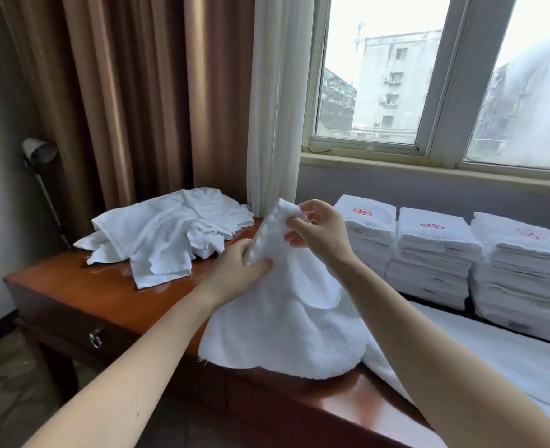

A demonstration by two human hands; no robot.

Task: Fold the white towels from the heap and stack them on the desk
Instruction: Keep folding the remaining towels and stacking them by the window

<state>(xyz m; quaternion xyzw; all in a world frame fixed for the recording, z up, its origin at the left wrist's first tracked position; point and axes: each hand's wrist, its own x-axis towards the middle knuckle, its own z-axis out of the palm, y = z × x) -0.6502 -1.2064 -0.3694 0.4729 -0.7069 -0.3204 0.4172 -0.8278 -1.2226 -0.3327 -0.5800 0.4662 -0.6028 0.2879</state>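
White towel (286,331) draped over desk (83,286); rumpled heap (167,234), three folded stacks (432,253).

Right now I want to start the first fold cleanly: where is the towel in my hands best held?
Probably along its top edge. The towel hangs from a bunched top corner, pinched by the right hand, with the left hand lower on the same edge. Slide the left hand outward along that scalloped hem to the next corner, coming from the heap side, so the edge pulls taut.

A plain white towel (286,324) is being shown against a reddish-brown desk (83,286); red emblems are being displayed on white stacks (435,250).
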